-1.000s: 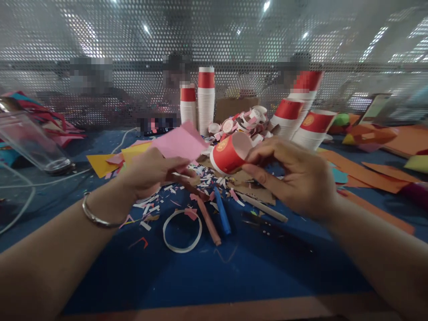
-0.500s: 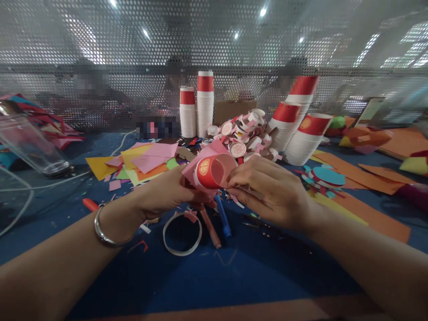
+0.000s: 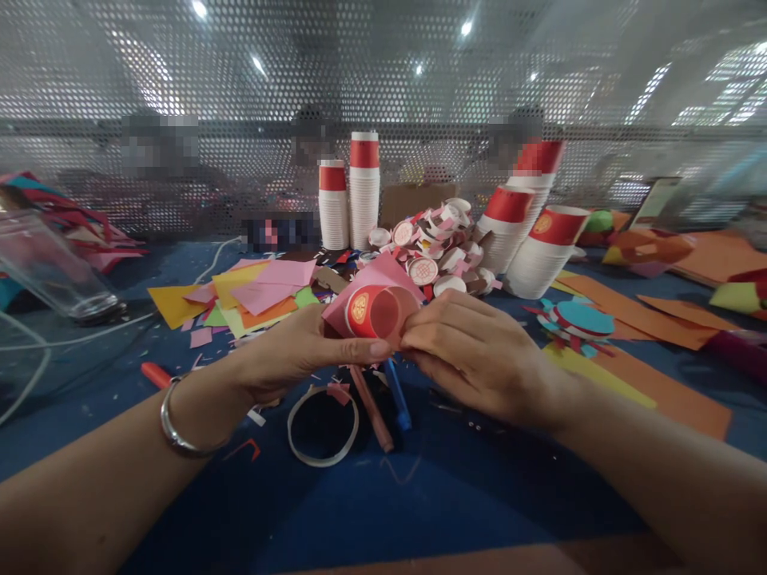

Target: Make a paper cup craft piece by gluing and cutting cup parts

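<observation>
Straight ahead, a red paper cup piece (image 3: 367,313) with a gold emblem lies tilted between both hands, its opening facing right. Behind and under it is a sheet of pink paper (image 3: 389,275). My left hand (image 3: 311,351), a silver bangle on its wrist, is closed on the pink paper and the cup, with the thumb along the cup's lower side. The closed fingers of my right hand (image 3: 473,351) pinch the cup's right rim. Below the hands lie a white ring (image 3: 323,461), a brown marker (image 3: 372,415) and a blue marker (image 3: 398,399).
Stacked paper cups (image 3: 364,200) stand at the back, with more cups (image 3: 542,255) leaning to the right. A heap of cut cup pieces (image 3: 443,239) lies between them. Coloured paper (image 3: 269,291) is at left, orange sheets (image 3: 677,391) at right. A clear bottle (image 3: 60,271) stands far left.
My right hand has brought the cup left and down onto the pink paper, which my left hand has drawn toward me. The left thumb now lies over the cup.
</observation>
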`<state>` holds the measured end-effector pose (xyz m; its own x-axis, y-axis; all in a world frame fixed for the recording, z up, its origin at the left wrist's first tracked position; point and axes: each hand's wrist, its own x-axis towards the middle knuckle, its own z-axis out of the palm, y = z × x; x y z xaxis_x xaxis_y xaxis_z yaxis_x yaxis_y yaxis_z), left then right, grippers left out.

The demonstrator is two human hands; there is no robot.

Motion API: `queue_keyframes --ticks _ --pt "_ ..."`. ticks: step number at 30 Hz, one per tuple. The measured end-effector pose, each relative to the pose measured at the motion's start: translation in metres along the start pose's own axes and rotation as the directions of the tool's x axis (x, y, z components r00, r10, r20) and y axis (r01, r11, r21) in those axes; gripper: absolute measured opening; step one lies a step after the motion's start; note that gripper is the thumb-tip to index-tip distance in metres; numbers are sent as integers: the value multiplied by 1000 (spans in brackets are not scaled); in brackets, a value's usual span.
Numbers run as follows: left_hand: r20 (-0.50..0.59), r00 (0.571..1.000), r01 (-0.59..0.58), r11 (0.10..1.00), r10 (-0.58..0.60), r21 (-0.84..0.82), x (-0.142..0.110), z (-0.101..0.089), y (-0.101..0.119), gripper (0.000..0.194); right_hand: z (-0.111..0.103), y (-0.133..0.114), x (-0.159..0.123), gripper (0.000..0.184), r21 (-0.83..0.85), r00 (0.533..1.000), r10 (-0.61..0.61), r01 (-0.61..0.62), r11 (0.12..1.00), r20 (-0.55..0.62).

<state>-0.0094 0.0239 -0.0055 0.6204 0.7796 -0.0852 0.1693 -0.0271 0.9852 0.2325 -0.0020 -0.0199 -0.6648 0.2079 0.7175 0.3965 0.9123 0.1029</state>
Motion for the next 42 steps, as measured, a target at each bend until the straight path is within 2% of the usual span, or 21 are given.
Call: queue_keyframes --ticks 4,8,12,14,18,22,27,29,32,37,42 --pt "-3 999 -54 997 54 -56 2 2 -1 29 -1 0 0 12 -12 1000 16 -15 1000 3" --pt "14 999 -37 995 38 -95 3 2 -2 29 -3 -1 -1 13 28 999 46 -46 999 -1" --pt "7 1000 -17 993 18 -114 2 0 -2 31 -7 -4 -2 20 95 987 135 -127 987 -87" --pt "7 1000 -19 996 20 -90 2 0 -2 31 -9 -5 -3 23 121 955 251 -234 965 -157" --pt "2 999 -54 997 54 -57 1 1 -1 31 -7 -2 -4 25 229 844 487 -441 868 -224" --pt "38 999 -35 999 37 -38 1 3 1 36 -2 9 -6 30 370 783 605 -524 767 -146" --pt "71 996 -43 996 48 -72 1 4 1 40 -1 15 -6 39 549 693 713 -641 537 111" --pt "68 996 -47 996 52 -76 1 3 0 41 -2 14 -5 40 590 666 727 -659 466 170" --pt "73 995 -63 994 69 -88 2 1 -2 46 -2 13 -3 44 646 651 728 -654 394 214" --pt "68 995 -58 987 68 -149 2 2 -1 49 -2 11 1 50 738 631 696 -639 217 342" --pt "19 998 -45 968 51 -247 1 5 4 41 -3 12 0 47 758 640 697 -616 214 323"
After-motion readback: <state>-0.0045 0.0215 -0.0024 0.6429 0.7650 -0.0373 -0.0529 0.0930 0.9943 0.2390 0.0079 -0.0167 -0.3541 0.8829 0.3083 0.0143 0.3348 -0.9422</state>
